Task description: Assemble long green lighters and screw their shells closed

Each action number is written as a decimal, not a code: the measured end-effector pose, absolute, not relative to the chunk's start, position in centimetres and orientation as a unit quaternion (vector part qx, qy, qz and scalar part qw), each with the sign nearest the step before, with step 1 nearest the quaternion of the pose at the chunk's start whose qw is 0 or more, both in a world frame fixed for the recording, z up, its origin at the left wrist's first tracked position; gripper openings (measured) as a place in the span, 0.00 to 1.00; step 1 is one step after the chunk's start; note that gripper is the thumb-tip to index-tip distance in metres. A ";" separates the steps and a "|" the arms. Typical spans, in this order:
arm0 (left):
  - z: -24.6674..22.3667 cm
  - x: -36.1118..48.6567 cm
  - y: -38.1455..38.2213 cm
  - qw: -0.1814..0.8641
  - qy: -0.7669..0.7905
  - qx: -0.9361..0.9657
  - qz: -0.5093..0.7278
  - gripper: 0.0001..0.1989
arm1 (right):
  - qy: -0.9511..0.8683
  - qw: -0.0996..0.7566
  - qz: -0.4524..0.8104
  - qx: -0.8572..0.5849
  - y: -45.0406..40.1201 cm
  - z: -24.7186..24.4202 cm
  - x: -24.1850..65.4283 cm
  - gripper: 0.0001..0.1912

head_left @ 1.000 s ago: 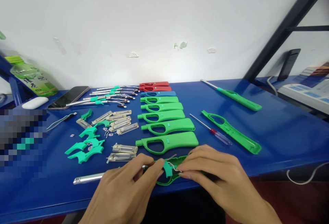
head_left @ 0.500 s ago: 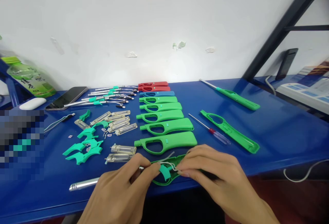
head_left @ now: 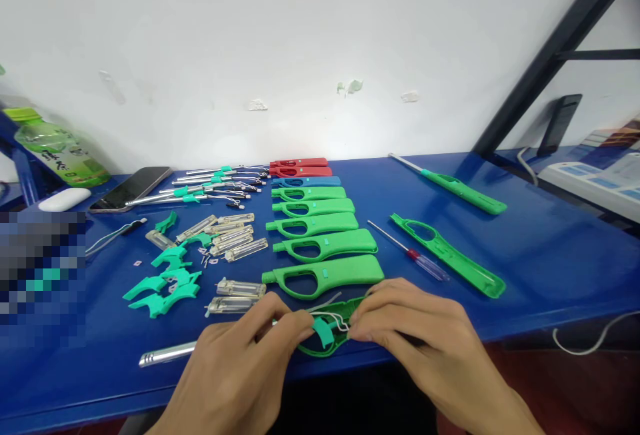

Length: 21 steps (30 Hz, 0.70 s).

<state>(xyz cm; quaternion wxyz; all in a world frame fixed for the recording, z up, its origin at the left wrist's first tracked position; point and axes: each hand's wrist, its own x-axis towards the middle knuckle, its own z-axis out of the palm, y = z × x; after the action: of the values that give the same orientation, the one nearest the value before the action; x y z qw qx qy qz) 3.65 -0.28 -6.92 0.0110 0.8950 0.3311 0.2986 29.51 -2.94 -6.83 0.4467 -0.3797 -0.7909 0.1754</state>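
An opened green lighter shell (head_left: 320,352) lies at the table's near edge, between my two hands. A teal trigger (head_left: 324,334) and white wires (head_left: 336,319) sit in it. My left hand (head_left: 245,358) is closed over the shell's front end, thumb and forefinger beside the trigger. From under that hand a silver metal tube (head_left: 167,354) sticks out to the left. At the shell's handle end, my right hand (head_left: 420,335) pinches the white wires between thumb and fingertips. Its fingers cover most of the handle.
Lighter shells (head_left: 325,275) form a column behind my hands. To the left lie clear fuel tanks (head_left: 240,288), teal triggers (head_left: 170,292), wired metal tubes (head_left: 165,199) and a phone (head_left: 131,188). A screwdriver (head_left: 425,266), a shell half (head_left: 450,255) and a tubed lighter half (head_left: 463,192) lie right.
Both hands have shifted only slightly at the shell. The right fingertips have moved a little over the wires, and the metal tube has edged slightly right.
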 end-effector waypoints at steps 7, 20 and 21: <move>-6.9 4.2 -0.2 0.025 0.334 0.888 0.316 0.09 | -0.778 0.456 0.200 -0.384 -2.9 -6.8 29.4 0.11; -6.8 4.7 0.0 0.004 0.350 0.881 0.318 0.10 | -0.739 0.468 0.238 -0.422 -3.1 -6.7 29.4 0.13; -6.8 4.8 0.1 0.000 0.353 0.880 0.319 0.10 | -0.736 0.469 0.244 -0.423 -3.2 -6.7 29.4 0.13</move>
<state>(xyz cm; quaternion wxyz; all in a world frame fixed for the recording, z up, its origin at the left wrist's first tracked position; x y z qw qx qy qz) 4.78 0.08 -6.75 0.0002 0.8798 0.3527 0.3187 29.38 -3.16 -6.67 0.4686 -0.4234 -0.7361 0.2437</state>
